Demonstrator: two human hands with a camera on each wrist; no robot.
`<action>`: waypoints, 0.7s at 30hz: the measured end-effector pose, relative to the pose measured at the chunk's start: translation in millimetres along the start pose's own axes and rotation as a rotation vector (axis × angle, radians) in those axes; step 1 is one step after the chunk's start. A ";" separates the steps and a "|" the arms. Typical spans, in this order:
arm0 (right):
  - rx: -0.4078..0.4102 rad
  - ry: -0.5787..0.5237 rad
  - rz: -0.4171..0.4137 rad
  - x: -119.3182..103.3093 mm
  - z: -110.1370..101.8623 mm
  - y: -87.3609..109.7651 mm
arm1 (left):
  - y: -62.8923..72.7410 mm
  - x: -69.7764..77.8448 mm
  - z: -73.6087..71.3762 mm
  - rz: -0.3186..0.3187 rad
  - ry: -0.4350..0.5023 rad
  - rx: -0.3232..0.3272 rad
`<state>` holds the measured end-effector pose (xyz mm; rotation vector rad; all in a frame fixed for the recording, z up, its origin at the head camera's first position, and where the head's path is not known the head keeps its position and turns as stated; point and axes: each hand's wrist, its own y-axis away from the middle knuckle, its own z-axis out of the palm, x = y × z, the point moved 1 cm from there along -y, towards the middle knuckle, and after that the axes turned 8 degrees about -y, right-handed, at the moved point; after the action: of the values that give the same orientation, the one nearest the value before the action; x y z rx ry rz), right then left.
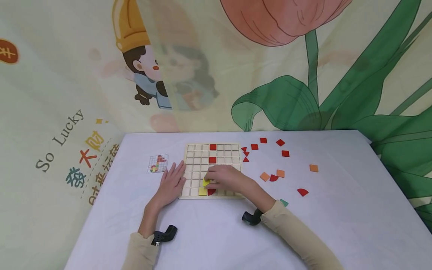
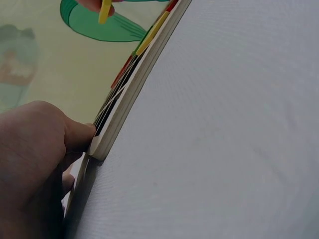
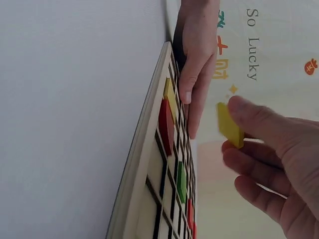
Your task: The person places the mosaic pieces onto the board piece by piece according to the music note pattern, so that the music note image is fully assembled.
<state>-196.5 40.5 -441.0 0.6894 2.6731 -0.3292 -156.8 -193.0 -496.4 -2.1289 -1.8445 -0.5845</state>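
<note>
A wooden grid board (image 1: pixel 196 168) lies on the table. My right hand (image 1: pixel 227 177) is over its lower middle, pinching a yellow square tile (image 3: pixel 230 125) between thumb and fingers, raised off the board. My left hand (image 1: pixel 171 186) rests beside the board's left edge with fingers extended, its thumb touching the edge in the left wrist view. Near the front edge of the grid sit a yellow tile (image 1: pixel 203 191) and a red quarter-round tile (image 1: pixel 211 192). Two red squares (image 1: pixel 212 160) lie farther up. A green tile (image 3: pixel 182 181), seen in the right wrist view, is covered by my right hand in the head view.
A printed pattern card (image 1: pixel 157 164) lies left of the board. To the right are scattered red squares (image 1: pixel 285 153), small red triangles (image 1: pixel 246 159), orange squares (image 1: pixel 314 168), red quarter-rounds (image 1: pixel 303 192) and a green piece (image 1: pixel 284 203). A patterned cloth (image 1: pixel 202 120) hangs behind the table.
</note>
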 end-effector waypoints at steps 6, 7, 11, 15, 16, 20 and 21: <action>-0.083 0.050 0.060 -2.3 7.3 -18.9 | -0.7 -0.3 -0.8 -0.008 -0.019 -0.002; -0.093 0.057 0.070 -2.8 8.0 -20.6 | -0.7 -0.4 -1.0 -0.010 -0.017 -0.001; -0.135 0.084 0.090 -5.4 12.8 -22.6 | -0.2 0.5 -0.3 -0.012 -0.003 -0.015; -0.146 0.112 0.092 -7.3 18.9 -20.6 | 0.8 1.5 0.8 -0.016 0.004 -0.032; -0.136 0.113 0.093 -7.3 20.2 -20.4 | 0.8 1.7 0.8 -0.016 0.003 -0.031; -0.099 0.094 0.088 -7.5 22.7 -20.4 | 0.3 1.6 0.2 -0.015 -0.006 -0.020; -0.095 0.087 0.087 -7.4 23.1 -20.4 | 0.2 1.6 -0.1 -0.015 -0.007 -0.021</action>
<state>-194.2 12.9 -456.4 0.8041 2.7098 -0.1515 -156.5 -191.7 -495.5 -2.1343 -1.8681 -0.6027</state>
